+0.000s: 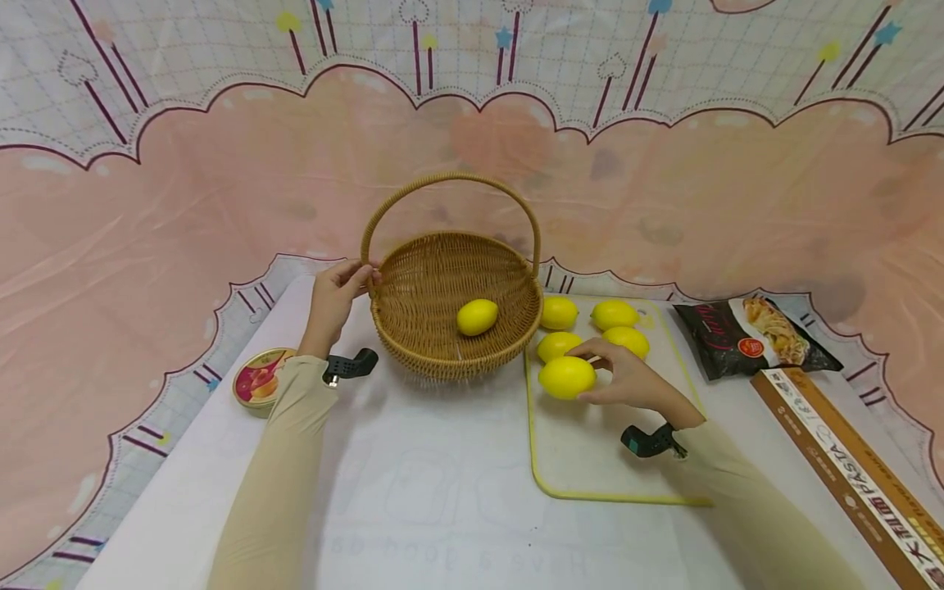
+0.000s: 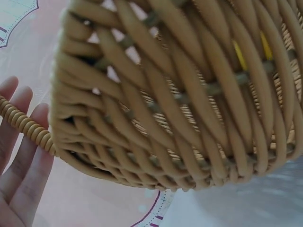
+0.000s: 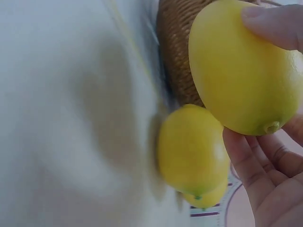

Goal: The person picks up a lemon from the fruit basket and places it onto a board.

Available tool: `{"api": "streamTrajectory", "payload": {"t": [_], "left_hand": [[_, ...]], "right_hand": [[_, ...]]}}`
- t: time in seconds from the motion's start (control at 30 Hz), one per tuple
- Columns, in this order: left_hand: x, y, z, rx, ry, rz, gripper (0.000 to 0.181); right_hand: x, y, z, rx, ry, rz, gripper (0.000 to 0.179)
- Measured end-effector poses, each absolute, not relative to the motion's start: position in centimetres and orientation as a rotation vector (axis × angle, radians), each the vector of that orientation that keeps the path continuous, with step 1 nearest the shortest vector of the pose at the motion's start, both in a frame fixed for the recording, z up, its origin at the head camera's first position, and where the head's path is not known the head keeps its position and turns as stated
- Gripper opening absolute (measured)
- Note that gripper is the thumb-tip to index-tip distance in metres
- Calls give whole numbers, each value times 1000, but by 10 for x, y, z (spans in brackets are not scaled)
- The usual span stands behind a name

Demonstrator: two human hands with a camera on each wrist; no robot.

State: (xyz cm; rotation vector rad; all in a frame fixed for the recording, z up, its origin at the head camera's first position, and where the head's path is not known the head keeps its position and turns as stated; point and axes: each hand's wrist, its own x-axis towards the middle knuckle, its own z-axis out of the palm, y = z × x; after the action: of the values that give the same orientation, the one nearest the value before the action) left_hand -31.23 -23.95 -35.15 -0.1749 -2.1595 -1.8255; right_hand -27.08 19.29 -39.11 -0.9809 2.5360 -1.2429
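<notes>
A wicker basket [image 1: 457, 360] with a tall arched handle stands tilted toward me, one lemon [image 1: 477, 317] inside it. My left hand [image 1: 336, 299] grips the handle at its left foot; in the left wrist view the fingers [image 2: 28, 156] lie behind the wrapped handle [image 2: 28, 127]. With thumb and fingers my right hand [image 1: 627, 378] holds another lemon [image 1: 567, 378] above the cutting board [image 1: 612, 471]. Seen from the right wrist, the thumb [image 3: 277, 26] presses the top of this held lemon [image 3: 241, 71]. Several more lemons [image 1: 614, 315] lie on the board's far part.
To the left, a round tin [image 1: 260, 378] sits partly behind the left sleeve. On the right are a black food packet [image 1: 755, 336] and a long brown pasta box [image 1: 848, 475]. A patterned cloth [image 1: 472, 156] hangs behind the white table [image 1: 435, 508].
</notes>
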Motion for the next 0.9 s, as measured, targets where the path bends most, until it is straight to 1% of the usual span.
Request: {"api": "streamTrajectory", "payload": {"t": [0.2,0.37,0.63,0.9], "left_hand": [[-305,-236,-344,-161,-2168,-1843,35],[-296,-232,-335,-170,-2168,-1846,35],[-295,-233,-337,-199,-2147,-1863,32],[-293,-231,-336,-166,-2156,-1838,34]], "right_hand": [[-267,192,-404,-944,2538,-1232,51],[-266,191,-412,-964,2553,-1183,51],[-263,191,-418,-955,2539,-1089,53],[-263,192,-420,-949,2497,-1078,54]]}}
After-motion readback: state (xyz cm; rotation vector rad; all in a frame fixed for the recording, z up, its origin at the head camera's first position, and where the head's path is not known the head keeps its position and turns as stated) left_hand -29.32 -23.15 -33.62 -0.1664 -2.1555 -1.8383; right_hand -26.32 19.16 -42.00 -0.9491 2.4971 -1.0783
